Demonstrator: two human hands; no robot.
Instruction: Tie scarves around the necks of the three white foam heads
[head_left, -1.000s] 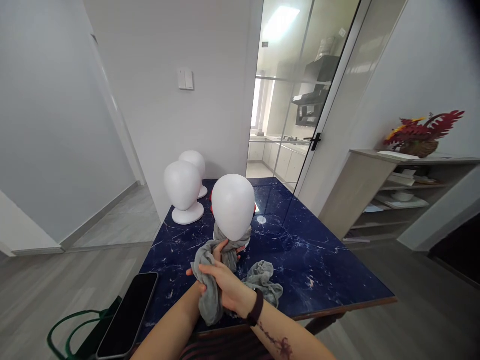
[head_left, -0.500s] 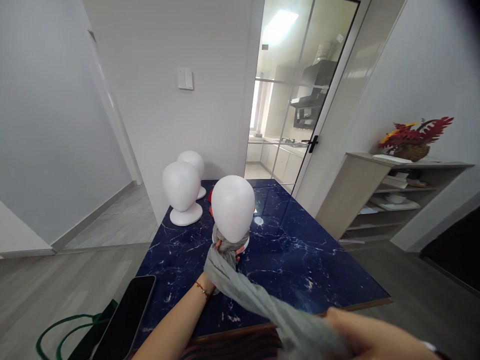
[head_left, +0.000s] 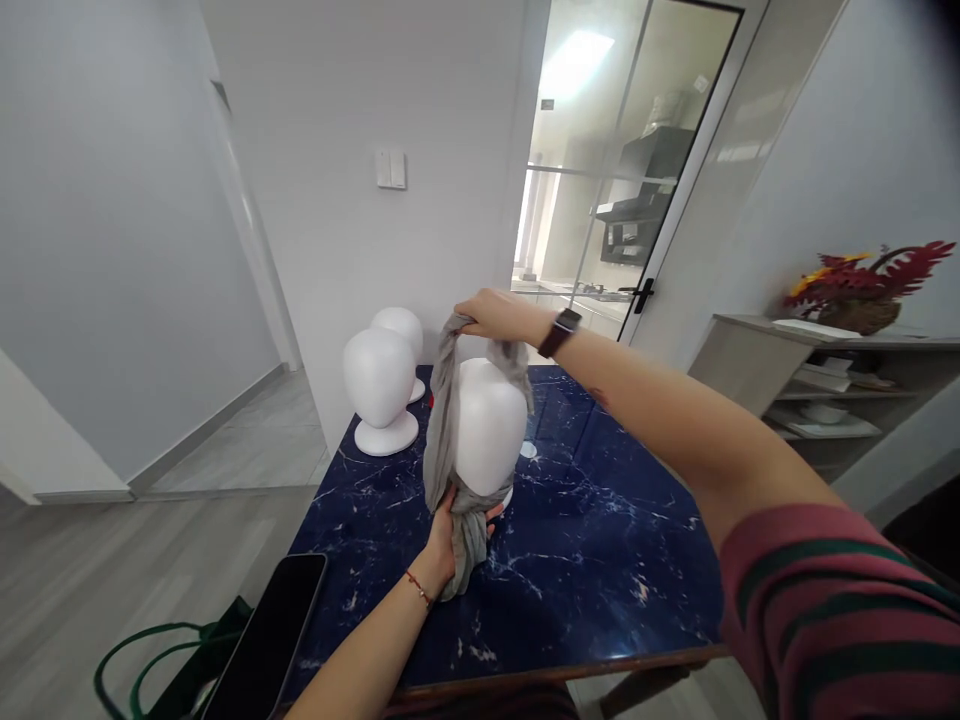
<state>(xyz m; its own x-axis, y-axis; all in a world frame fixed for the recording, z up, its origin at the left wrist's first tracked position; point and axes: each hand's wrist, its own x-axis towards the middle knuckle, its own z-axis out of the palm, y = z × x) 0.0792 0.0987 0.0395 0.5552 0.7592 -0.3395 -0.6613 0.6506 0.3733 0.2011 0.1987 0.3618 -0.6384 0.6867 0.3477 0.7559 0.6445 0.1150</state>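
Observation:
A white mannequin head (head_left: 491, 425) stands on the dark blue marbled table (head_left: 585, 560), with a grey scarf (head_left: 441, 430) wrapped about its neck. My left hand (head_left: 448, 530) holds the scarf at the base of the neck, fingers partly hidden under the cloth. Above and slightly behind the head's top, my right hand (head_left: 487, 312) grips the scarf's other length. That length runs up along the head's left side, and some cloth hangs behind its right side. A bracelet circles my left wrist and a dark watch (head_left: 561, 332) my right.
Two more white mannequin heads (head_left: 380, 385) stand at the table's back left. A black phone (head_left: 266, 635) and a green-strapped bag (head_left: 199, 665) lie at the near left. A round white spot (head_left: 529, 450) shows right of the head. A shelf unit (head_left: 810, 380) stands at right.
My right hand has swung from the near right up over the mannequin head, carrying the scarf's long end. My left hand stays at the neck.

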